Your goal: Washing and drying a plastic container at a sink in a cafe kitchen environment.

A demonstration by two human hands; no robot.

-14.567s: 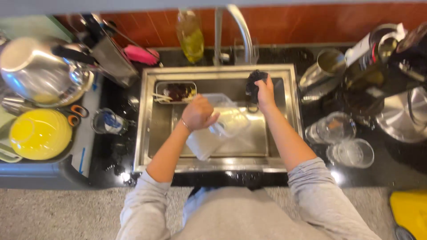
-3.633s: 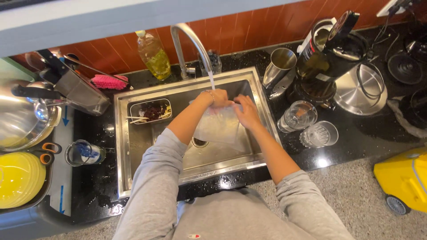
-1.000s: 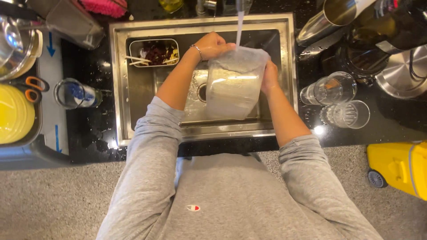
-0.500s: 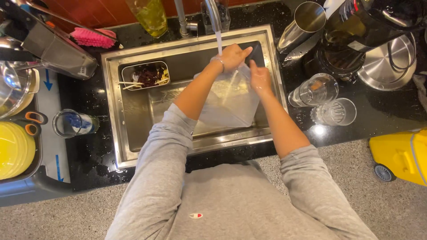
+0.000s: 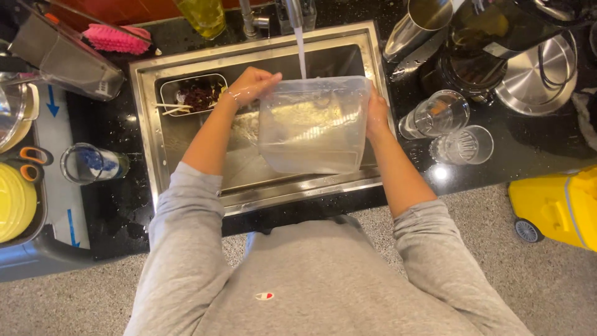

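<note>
Clear plastic container (image 5: pixel 314 124) is held tilted over the steel sink (image 5: pixel 143 124), its open mouth turned toward the running tap stream (image 5: pixel 302 56), which falls onto its far rim; the left hand (image 5: pixel 252 86) is curled closed around its far left corner and the right hand (image 5: pixel 376 112) is pressed flat against its right wall, fingers hidden behind the plastic; judging by the water streaking the walls, the rinse looks under way and not finished, since the water runs on and the container has not been set down; nearest the sink on its left, on the black tabletop (image 5: pixel 118 205), a clear glass with a blue printed patch (image 5: pixel 93 165) lies on its side, beside blue arrow marks on a grey tray (image 5: pixel 62 211); on the sink's right two clear glasses (image 5: pixel 444 127) lie tipped over, and a yellow bin on wheels (image 5: pixel 553 205) sits on the floor; inside the sink at its left a small rectangular dish of dark scraps (image 5: pixel 196 96); beyond the sink a pink scrub brush (image 5: pixel 117 38) and a bottle of yellow liquid (image 5: pixel 202 14), its label out of view
</note>
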